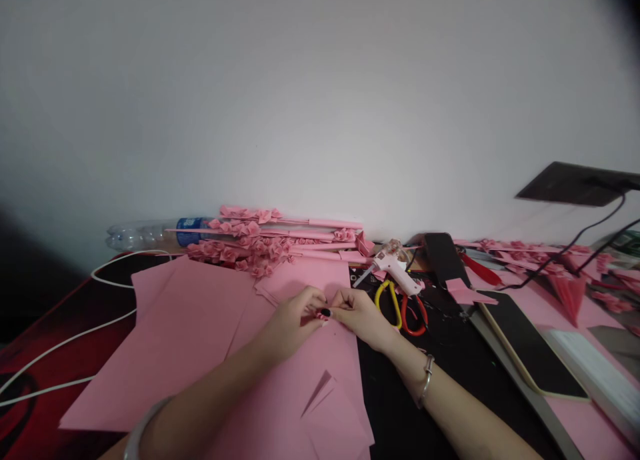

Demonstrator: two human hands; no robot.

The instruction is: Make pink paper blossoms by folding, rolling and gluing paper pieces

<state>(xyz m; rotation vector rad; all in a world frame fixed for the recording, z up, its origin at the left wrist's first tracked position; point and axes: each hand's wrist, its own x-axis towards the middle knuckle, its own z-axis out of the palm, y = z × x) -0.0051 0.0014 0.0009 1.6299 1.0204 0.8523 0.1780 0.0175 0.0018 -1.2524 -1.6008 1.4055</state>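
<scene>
My left hand (295, 319) and my right hand (361, 315) meet fingertip to fingertip over the pink sheets (280, 397). Both are closed in a pinch around what looks like a small piece of pink paper (327, 307), mostly hidden by the fingers. Below my hands lie smaller pink paper pieces (335, 420), partly folded up at a corner. Just right of my right hand are scissors (414, 317) with one yellow and one red handle loop. A white glue gun (397, 273) rests behind them.
Pink paper flower stems (260, 247) lie along the wall, beside a clear plastic bottle (145, 235). More pink sheets (185, 340) cover the left. At right are a phone (535, 347), a dark phone-like slab (444, 260) and a raised black panel (575, 183) with cables. A white cable (65, 340) loops at left.
</scene>
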